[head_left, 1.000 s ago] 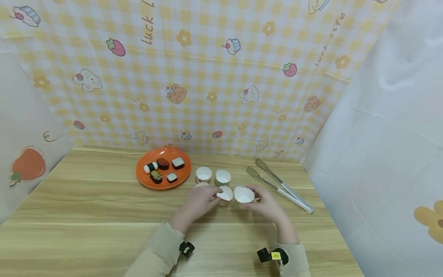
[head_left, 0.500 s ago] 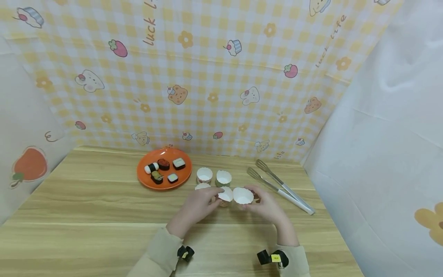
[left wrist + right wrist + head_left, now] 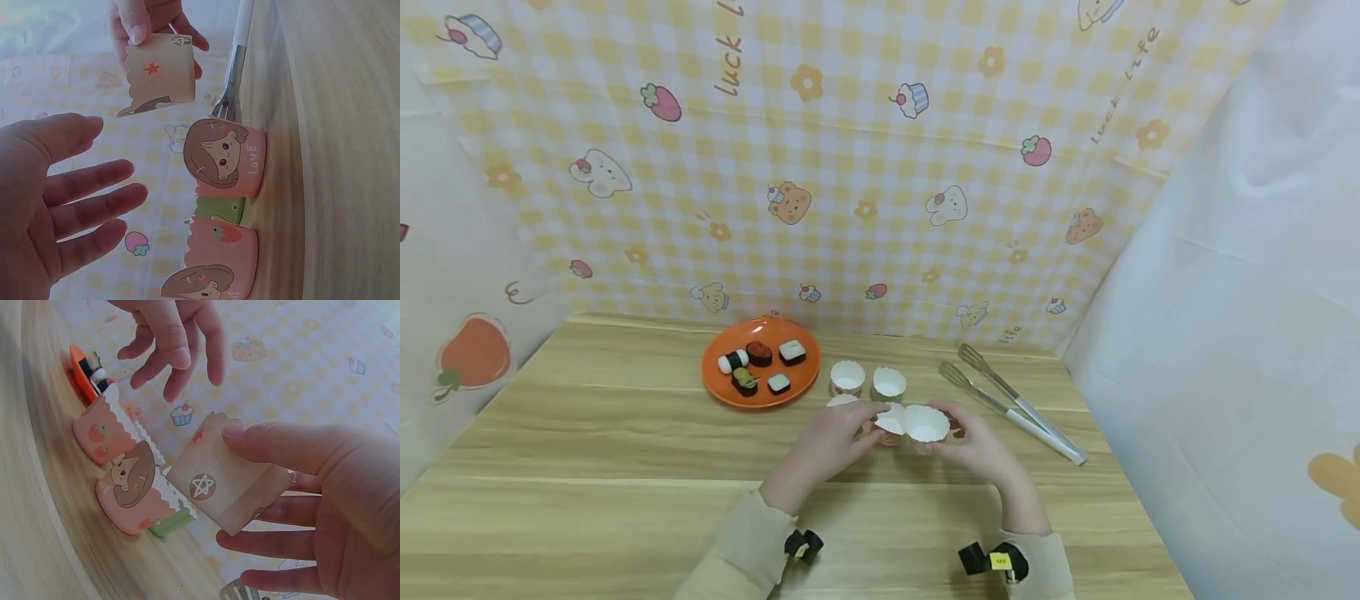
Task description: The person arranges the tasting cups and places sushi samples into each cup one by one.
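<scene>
In my right hand [image 3: 976, 443] I hold a beige paper baking cup [image 3: 215, 472], thumb on one side and fingers on the other, raised off the table and tilted. It shows a star badge and a small red starfish. My left hand [image 3: 69, 200] hovers with fingers spread and relaxed, holding nothing, beside a pink baking cup [image 3: 228, 156] with a girl's face. A second pink cup [image 3: 228, 250] and a green cup [image 3: 220, 209] stand near it. In the head view, my left hand partly covers the front-left cup [image 3: 842, 401]; another cup [image 3: 847, 377] stands behind.
An orange plate [image 3: 722, 398] with several sushi pieces lies to the left of the cups. Metal tongs [image 3: 1022, 408] lie on the wooden table [image 3: 625, 517] to the right. A checked cloth [image 3: 865, 167] hangs at the back.
The beige cup in my right hand has moved slightly left, closer to the front pink cup. The left hand has barely moved. The head view has shifted a little.
</scene>
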### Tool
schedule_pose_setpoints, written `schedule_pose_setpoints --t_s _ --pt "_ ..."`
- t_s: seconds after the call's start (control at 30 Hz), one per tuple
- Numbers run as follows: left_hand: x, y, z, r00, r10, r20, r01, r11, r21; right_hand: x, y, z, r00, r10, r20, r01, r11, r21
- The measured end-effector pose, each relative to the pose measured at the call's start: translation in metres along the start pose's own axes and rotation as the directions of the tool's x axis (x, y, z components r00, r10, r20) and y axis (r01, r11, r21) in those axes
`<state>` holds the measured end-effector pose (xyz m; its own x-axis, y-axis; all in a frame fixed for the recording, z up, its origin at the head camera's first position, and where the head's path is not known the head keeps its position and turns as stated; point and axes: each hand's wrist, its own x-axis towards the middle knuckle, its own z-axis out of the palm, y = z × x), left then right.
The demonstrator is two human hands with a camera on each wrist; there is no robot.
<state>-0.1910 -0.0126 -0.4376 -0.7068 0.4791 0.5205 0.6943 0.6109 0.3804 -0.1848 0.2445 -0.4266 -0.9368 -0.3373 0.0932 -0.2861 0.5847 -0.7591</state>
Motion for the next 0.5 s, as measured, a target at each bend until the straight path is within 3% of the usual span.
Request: schedule_pose_setpoints --t_s 0.5 --pt "-0.002 0.004 -0.006 0.999 0.023 -0.027 -0.024 0.999 -0.035 -0.002 -0.012 0.001 0.999 -0.051 0.015 0.052 0.998 -0.024"
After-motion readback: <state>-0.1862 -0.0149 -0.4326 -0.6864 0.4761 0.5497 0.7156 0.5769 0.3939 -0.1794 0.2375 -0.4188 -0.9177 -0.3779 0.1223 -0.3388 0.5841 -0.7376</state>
